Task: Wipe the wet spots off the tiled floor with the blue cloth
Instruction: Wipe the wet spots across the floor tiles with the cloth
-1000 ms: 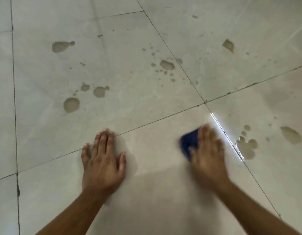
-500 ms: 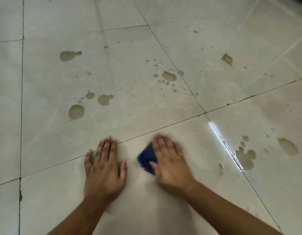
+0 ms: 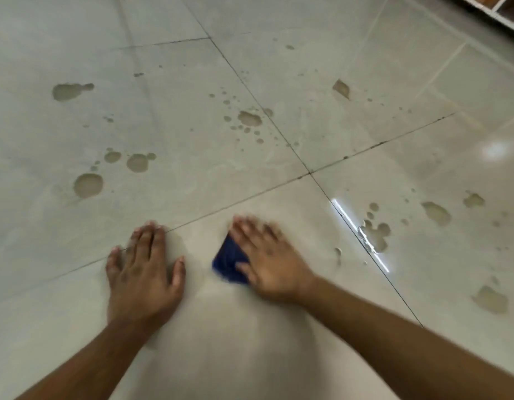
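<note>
Blue cloth (image 3: 228, 262) pinned to the tiled floor (image 3: 192, 168) under the right hand (image 3: 271, 262) — fingers straight; left hand (image 3: 143, 280) flat, fingers spread.

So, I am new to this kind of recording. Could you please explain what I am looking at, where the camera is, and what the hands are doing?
There is no machine here, only a person. The camera sits on the person's head and looks down at a tiled floor. The left hand lies flat on the tile, holding nothing. The right hand presses a blue cloth against the floor with straight fingers; it looks blurred. Many wet spots lie farther out and to the right, not yet wiped.
</note>
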